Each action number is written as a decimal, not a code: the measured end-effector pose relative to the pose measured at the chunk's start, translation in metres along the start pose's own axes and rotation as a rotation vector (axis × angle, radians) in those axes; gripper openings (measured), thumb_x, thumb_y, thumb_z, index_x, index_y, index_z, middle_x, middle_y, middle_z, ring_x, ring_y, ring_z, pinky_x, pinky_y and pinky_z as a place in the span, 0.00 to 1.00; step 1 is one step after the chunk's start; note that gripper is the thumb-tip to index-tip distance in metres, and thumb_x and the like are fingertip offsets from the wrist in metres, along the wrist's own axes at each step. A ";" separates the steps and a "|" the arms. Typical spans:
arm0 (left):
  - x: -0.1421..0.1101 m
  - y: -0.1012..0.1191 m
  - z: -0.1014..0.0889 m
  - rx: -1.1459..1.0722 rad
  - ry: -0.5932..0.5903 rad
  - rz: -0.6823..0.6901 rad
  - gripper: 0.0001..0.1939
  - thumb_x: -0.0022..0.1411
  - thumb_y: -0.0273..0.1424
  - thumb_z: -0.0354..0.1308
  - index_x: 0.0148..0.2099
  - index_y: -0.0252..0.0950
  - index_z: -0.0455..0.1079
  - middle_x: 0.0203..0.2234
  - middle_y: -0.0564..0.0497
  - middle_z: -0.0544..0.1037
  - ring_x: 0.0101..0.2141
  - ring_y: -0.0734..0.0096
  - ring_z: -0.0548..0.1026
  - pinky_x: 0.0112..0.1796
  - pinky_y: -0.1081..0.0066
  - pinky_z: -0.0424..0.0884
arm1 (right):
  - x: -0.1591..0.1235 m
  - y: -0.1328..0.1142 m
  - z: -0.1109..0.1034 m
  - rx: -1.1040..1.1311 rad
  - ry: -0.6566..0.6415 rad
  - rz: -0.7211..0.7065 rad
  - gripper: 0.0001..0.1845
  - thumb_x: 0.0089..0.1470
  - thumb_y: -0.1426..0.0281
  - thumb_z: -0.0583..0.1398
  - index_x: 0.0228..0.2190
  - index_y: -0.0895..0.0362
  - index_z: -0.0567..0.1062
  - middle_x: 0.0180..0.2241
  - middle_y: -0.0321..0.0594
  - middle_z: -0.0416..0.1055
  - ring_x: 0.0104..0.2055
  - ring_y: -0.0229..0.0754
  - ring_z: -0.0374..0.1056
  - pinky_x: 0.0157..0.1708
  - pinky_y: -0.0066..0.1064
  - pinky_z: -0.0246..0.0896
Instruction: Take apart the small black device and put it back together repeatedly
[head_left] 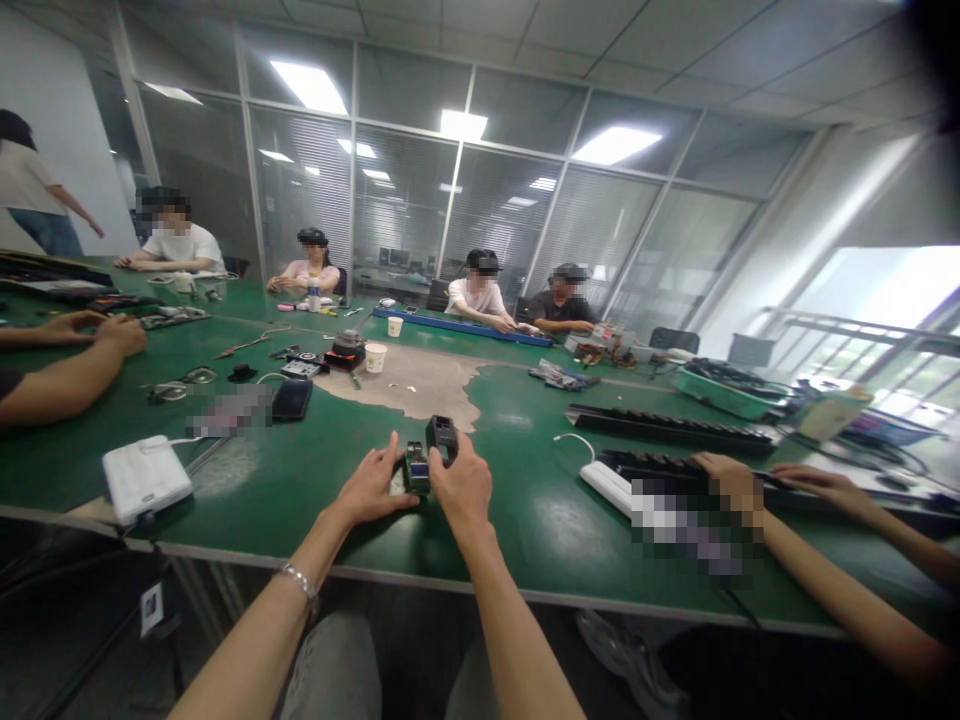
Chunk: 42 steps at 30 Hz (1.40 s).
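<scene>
My right fingers (pixel 436 472) pinch a small black block (pixel 442 431); my left fingers (pixel 392 452) spread beside the green circuit board (pixel 415 460), gripping or not, I can't tell. Near the surface's (pixel 300 510) edge, both seem light, stiff; the board, probably fragile, suits edge holds.

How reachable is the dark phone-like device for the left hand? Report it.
Probably yes: the dark phone-like device lies forward and leftward of the left hand, and nothing visible stands between them, though that hand is at the green circuit board.
</scene>
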<state>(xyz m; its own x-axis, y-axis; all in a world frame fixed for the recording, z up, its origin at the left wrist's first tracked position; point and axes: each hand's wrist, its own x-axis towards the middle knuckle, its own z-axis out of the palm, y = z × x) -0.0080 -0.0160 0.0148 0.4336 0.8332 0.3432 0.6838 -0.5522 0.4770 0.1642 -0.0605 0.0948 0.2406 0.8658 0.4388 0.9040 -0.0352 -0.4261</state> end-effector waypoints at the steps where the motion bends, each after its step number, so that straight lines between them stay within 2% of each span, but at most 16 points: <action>1: 0.000 0.001 -0.001 0.000 -0.004 0.000 0.60 0.54 0.51 0.61 0.69 0.35 0.21 0.61 0.42 0.62 0.61 0.48 0.56 0.59 0.53 0.48 | -0.001 0.007 0.001 -0.009 -0.003 0.016 0.23 0.57 0.59 0.54 0.51 0.56 0.66 0.36 0.45 0.75 0.38 0.48 0.73 0.36 0.32 0.60; 5: -0.001 0.002 -0.003 -0.001 -0.020 -0.006 0.59 0.56 0.50 0.59 0.69 0.34 0.19 0.61 0.43 0.63 0.61 0.48 0.56 0.59 0.53 0.47 | -0.010 0.030 0.012 -0.046 -0.037 0.038 0.23 0.57 0.60 0.55 0.51 0.57 0.66 0.36 0.45 0.75 0.38 0.48 0.72 0.35 0.31 0.60; 8: 0.000 0.001 -0.003 -0.001 -0.021 -0.005 0.58 0.57 0.49 0.59 0.69 0.34 0.20 0.61 0.43 0.63 0.61 0.47 0.57 0.59 0.53 0.46 | -0.015 0.037 0.019 -0.079 -0.052 0.042 0.22 0.57 0.60 0.55 0.50 0.58 0.67 0.36 0.45 0.75 0.38 0.47 0.72 0.35 0.31 0.60; 13: 0.001 0.001 -0.002 -0.009 -0.022 0.009 0.58 0.57 0.49 0.59 0.69 0.33 0.19 0.61 0.42 0.62 0.61 0.45 0.55 0.59 0.52 0.48 | -0.017 0.039 0.022 -0.092 -0.102 0.039 0.22 0.58 0.60 0.54 0.50 0.59 0.68 0.37 0.47 0.74 0.41 0.48 0.71 0.38 0.32 0.60; 19: 0.001 0.000 -0.002 -0.006 -0.020 0.009 0.58 0.57 0.49 0.59 0.69 0.34 0.20 0.61 0.41 0.62 0.62 0.47 0.55 0.59 0.52 0.49 | -0.021 0.039 0.023 -0.052 -0.062 0.003 0.34 0.55 0.60 0.57 0.58 0.66 0.61 0.52 0.56 0.67 0.53 0.52 0.65 0.50 0.35 0.57; 24: 0.001 -0.003 0.000 0.010 -0.024 -0.009 0.56 0.57 0.49 0.59 0.69 0.34 0.22 0.62 0.41 0.61 0.62 0.48 0.54 0.59 0.52 0.47 | -0.018 0.041 0.025 0.019 -0.072 0.002 0.29 0.56 0.65 0.56 0.57 0.64 0.63 0.47 0.53 0.72 0.49 0.49 0.68 0.48 0.33 0.57; 30: 0.001 -0.002 0.000 -0.001 -0.025 0.002 0.56 0.58 0.48 0.58 0.69 0.35 0.20 0.62 0.43 0.62 0.62 0.49 0.54 0.60 0.51 0.45 | -0.005 0.021 0.011 0.141 0.022 -0.060 0.30 0.60 0.62 0.53 0.59 0.63 0.59 0.49 0.52 0.71 0.50 0.47 0.68 0.48 0.31 0.58; 36: 0.001 -0.001 0.000 -0.032 -0.014 0.021 0.57 0.58 0.47 0.58 0.68 0.35 0.18 0.62 0.43 0.61 0.62 0.50 0.55 0.60 0.49 0.45 | -0.005 -0.008 0.013 0.153 -0.050 -0.094 0.31 0.59 0.60 0.54 0.59 0.64 0.59 0.45 0.52 0.73 0.47 0.48 0.70 0.45 0.31 0.59; 42: 0.000 -0.004 0.001 -0.042 -0.004 0.034 0.58 0.58 0.44 0.59 0.67 0.35 0.14 0.60 0.41 0.63 0.61 0.51 0.57 0.61 0.48 0.46 | -0.009 -0.017 0.020 0.111 -0.098 -0.100 0.34 0.58 0.60 0.56 0.60 0.66 0.57 0.44 0.54 0.73 0.46 0.49 0.70 0.44 0.32 0.59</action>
<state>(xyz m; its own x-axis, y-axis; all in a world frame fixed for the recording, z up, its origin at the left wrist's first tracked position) -0.0098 -0.0139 0.0119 0.4586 0.8137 0.3571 0.6429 -0.5812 0.4988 0.1392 -0.0582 0.0825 0.1108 0.9071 0.4060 0.8756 0.1042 -0.4717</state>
